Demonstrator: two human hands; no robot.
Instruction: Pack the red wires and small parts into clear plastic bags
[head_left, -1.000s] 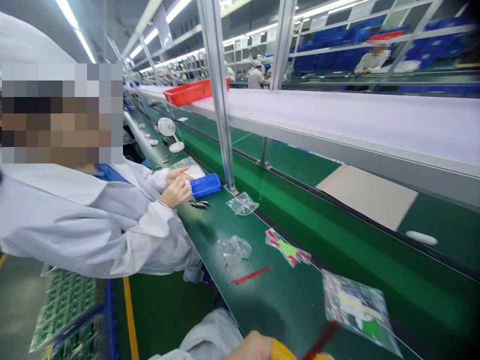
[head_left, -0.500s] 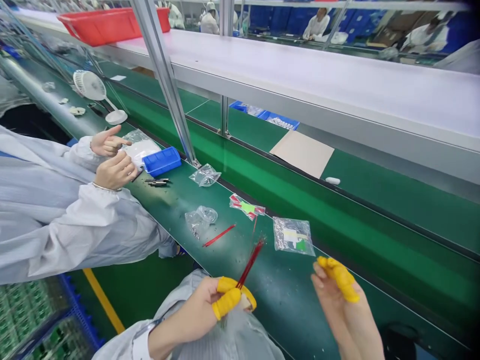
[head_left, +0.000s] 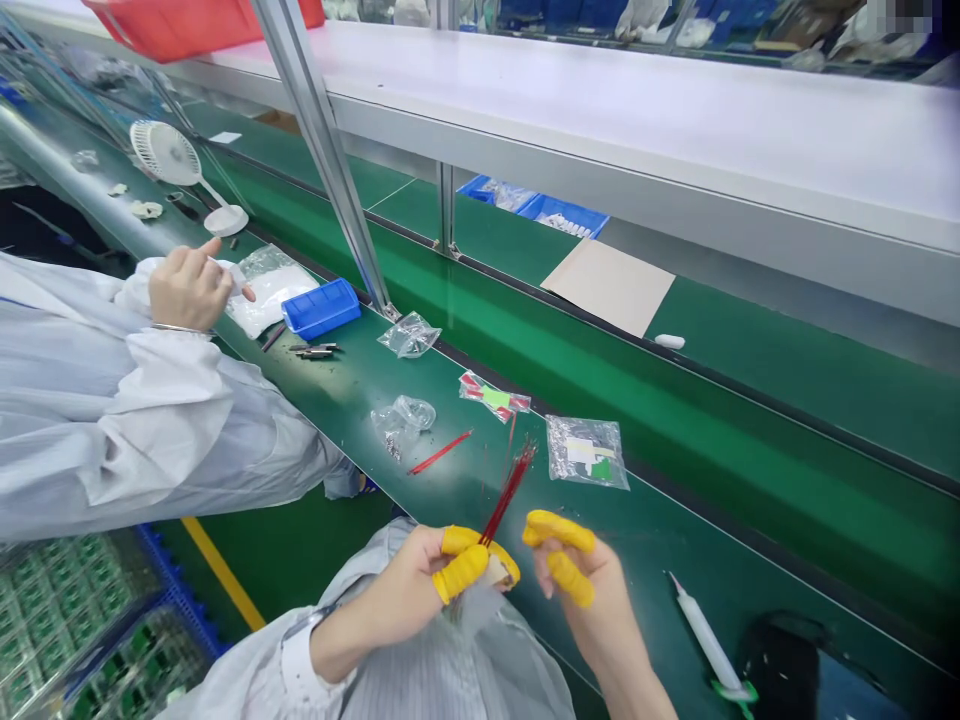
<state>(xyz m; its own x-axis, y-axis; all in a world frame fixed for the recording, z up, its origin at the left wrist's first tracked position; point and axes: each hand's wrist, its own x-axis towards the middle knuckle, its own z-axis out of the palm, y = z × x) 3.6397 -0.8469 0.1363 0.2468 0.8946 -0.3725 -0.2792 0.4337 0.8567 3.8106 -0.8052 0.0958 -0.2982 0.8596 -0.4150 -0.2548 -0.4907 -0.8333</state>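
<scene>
My left hand, with yellow finger cots on its thumb and fingers, grips a bundle of thin red wires. The wires fan out away from me over the bench, and their other ends show faintly beneath the hand. Close to the right of it, my right hand has its thumb and forefinger apart, also in yellow cots, with nothing visible between them. A few more red wires lie on the green bench beyond. Near them are a clear bag with red strips and a green label and a flat clear bag.
A syringe and a black object lie at right. To the left sits a co-worker, one hand near a blue bin. A metal post and white shelf stand beyond. A fan is farther left.
My right hand has moved left, close to the wire bundle. My left hand still grips the wires. The view has tilted down, showing the syringe. The co-worker's hands have shifted left.
</scene>
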